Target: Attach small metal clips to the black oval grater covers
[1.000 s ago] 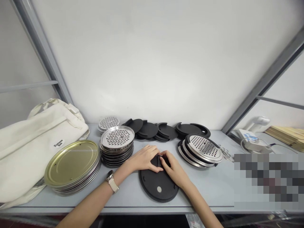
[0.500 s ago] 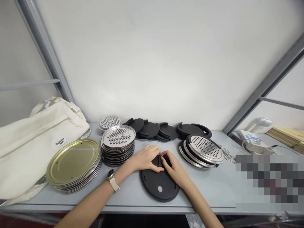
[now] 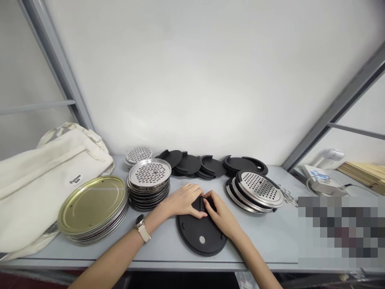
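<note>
A round black disc [image 3: 201, 235] with a small pale spot near its middle lies flat on the grey table [image 3: 270, 241] in front of me. My left hand [image 3: 184, 199] and my right hand [image 3: 219, 212] meet at the disc's far edge. Their fingers are curled and pinch a small black part there, with a bit of metal showing between the fingertips. A watch sits on my left wrist.
Left of my hands stand a stack of perforated metal discs [image 3: 149, 181] and a stack of gold lids [image 3: 93, 208], beside a white cloth bag [image 3: 42, 176]. Loose black discs [image 3: 192, 164] lie at the back. Black-rimmed perforated discs [image 3: 257, 188] sit to the right.
</note>
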A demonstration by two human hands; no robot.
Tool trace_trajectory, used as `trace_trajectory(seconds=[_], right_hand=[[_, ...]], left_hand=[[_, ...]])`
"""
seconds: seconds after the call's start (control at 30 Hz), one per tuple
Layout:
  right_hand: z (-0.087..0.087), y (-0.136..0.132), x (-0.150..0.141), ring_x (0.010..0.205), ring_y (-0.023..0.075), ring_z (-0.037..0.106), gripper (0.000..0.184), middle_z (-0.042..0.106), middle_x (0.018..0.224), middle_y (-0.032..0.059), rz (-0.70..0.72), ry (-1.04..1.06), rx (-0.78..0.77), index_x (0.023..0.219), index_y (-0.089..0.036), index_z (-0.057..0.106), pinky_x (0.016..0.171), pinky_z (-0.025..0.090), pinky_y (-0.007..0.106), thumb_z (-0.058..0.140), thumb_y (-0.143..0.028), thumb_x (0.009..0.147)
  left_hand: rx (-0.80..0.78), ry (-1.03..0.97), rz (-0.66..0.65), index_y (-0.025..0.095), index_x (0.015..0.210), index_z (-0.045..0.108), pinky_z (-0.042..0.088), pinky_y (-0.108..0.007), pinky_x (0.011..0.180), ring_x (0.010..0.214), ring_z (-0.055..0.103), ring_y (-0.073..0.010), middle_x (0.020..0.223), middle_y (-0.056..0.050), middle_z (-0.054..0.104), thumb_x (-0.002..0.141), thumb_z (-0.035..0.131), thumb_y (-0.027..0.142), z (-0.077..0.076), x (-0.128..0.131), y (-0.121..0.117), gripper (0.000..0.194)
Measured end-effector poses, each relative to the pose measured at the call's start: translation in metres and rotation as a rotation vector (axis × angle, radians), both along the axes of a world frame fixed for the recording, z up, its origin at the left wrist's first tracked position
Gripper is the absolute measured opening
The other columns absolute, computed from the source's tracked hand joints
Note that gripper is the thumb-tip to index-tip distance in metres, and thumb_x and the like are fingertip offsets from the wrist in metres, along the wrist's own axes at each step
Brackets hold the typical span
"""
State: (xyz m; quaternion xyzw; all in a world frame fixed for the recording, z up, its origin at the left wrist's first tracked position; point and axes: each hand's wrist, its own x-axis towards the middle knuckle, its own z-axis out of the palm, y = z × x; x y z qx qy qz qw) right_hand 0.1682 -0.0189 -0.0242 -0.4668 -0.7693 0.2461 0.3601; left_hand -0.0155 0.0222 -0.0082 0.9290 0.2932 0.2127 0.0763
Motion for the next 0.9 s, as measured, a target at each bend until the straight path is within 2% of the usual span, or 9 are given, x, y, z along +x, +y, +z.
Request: trace_trajectory(seconds=[0.6,0.8,0.9], right_hand=[[-0.0011,0.0002,-0.0007,0.087,0.0205,0.055,0.010,0.057,0.091,0.0043,0.008,0.018,-0.005,0.093,-0.022,0.049,0.081,0.045,0.035,0.039,-0.024,0.094],[-0.0068,0.0020,-0.0004,0.088,0.0219,0.054,0.011,0.055,0.090,0.0052,-0.070,-0.020,0.033,0.093,-0.021,0.050,0.082,0.044,0.038,0.040,-0.025,0.093],[-0.0085,0.0033,-0.0001,0.088,0.0219,0.053,0.011,0.054,0.090,0.0052,-0.066,-0.035,0.037,0.091,-0.021,0.050,0.082,0.044,0.038,0.039,-0.024,0.093]], left_hand=[[0.023,0.015,-0.001,0.017,0.099,0.052,0.042,-0.034,0.083,0.089,0.054,-0.0233,0.094,-0.006,0.056,0.071,0.069,0.052,0.0003,-0.0002,-0.0003,0.048],[0.008,0.026,-0.002,0.017,0.101,0.052,0.042,-0.034,0.083,0.091,0.054,-0.0238,0.096,-0.006,0.057,0.072,0.069,0.053,0.0020,-0.0001,-0.0014,0.049],[-0.002,0.020,-0.001,0.018,0.102,0.052,0.042,-0.035,0.085,0.093,0.055,-0.0243,0.099,-0.006,0.057,0.072,0.068,0.053,0.0024,-0.0002,-0.0014,0.049]])
